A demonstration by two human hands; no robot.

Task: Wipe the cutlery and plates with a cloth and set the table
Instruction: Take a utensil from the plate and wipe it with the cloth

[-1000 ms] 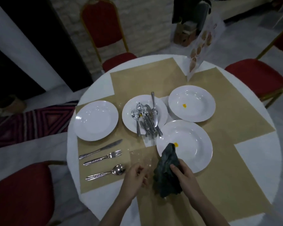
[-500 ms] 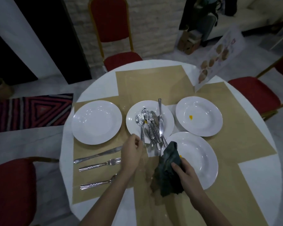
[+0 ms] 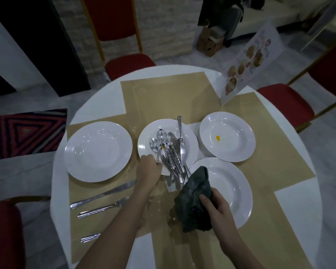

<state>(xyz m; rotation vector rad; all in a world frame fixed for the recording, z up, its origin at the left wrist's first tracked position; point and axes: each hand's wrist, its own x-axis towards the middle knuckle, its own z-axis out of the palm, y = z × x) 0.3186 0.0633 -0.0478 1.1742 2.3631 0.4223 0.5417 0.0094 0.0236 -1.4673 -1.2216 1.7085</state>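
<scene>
Left hand point(image 3: 148, 167): it lies at the near rim of the centre plate, fingers curled at the handle ends of the cutlery pile; the grip looks narrow and seems to pinch one handle, but which piece I cannot tell
Right hand point(image 3: 217, 207): lower centre of the frame, fingers wrapped round the dark cloth point(image 3: 195, 200); the grip is closed on the cloth, which hangs bunched over the desk edge of the near plate, probably kept ready so the next piece can go straight into it
Cutlery pile point(image 3: 170, 150): spoons, forks and knives heaped on the centre plate point(image 3: 145, 136), handles mostly toward the person, which makes them easy to draw out one by one; a small yellow spot shows among them
Finished setting: a knife point(image 3: 103, 195), a fork point(image 3: 103, 208) and part of one more handle point(image 3: 90, 237) lie side by side in the lower left of the frame, apart from the pile, so I judge they are already wiped
Plates: left plate point(image 3: 98, 151) looks clean; right plate point(image 3: 227, 136) in the right middle of the frame carries a yellow stain; near plate point(image 3: 231, 189) is partly covered by the cloth
Desk point(image 3: 308, 200): round and white, with tan paper mats point(image 3: 167, 98) crossing under the plates
Step in hand: I judge the person takes the next piece from the pile to wipe it
Risk: the handles are tangled, so pulling one may drag others off the plate
</scene>
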